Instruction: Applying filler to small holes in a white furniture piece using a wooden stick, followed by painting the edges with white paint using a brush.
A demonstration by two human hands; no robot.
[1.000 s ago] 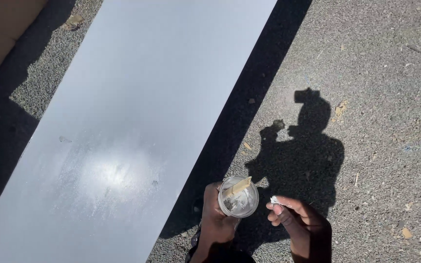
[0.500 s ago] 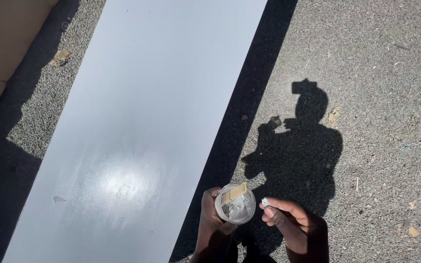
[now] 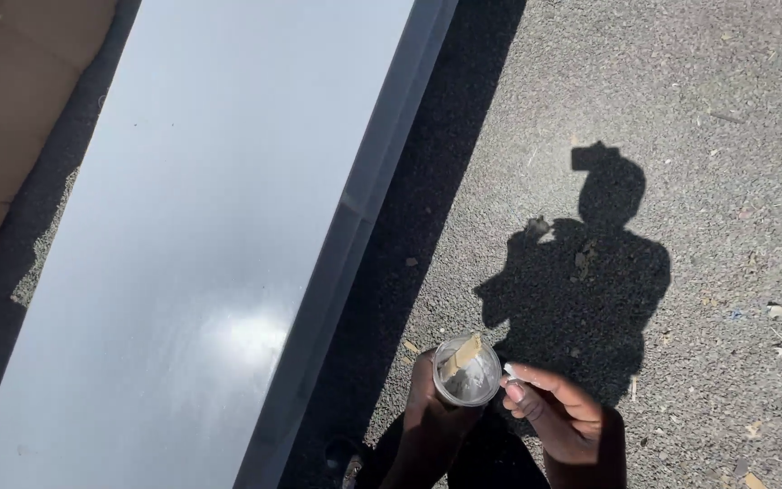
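Observation:
My left hand (image 3: 429, 418) grips a small clear plastic cup (image 3: 467, 371) from below, near the bottom middle of the view. A flat tan wooden stick (image 3: 462, 353) leans inside the cup over some whitish residue. My right hand (image 3: 558, 417) sits just right of the cup, its fingertips pinched on a small white scrap (image 3: 510, 371) close to the cup's rim. A long, glossy white-painted board (image 3: 201, 235) lies to the left of both hands, with its right edge about a hand's width from the cup.
Grey gravelly ground (image 3: 708, 109) spreads to the right, with bits of debris. My shadow (image 3: 590, 263) falls on it above my hands. The board casts a dark shadow strip (image 3: 427, 181) along its right side. Flat brown cardboard (image 3: 2, 100) lies at the top left.
The view has shifted, so the board sits further left and its right side face shows. Both hands and the cup have moved slightly right; their grips are unchanged.

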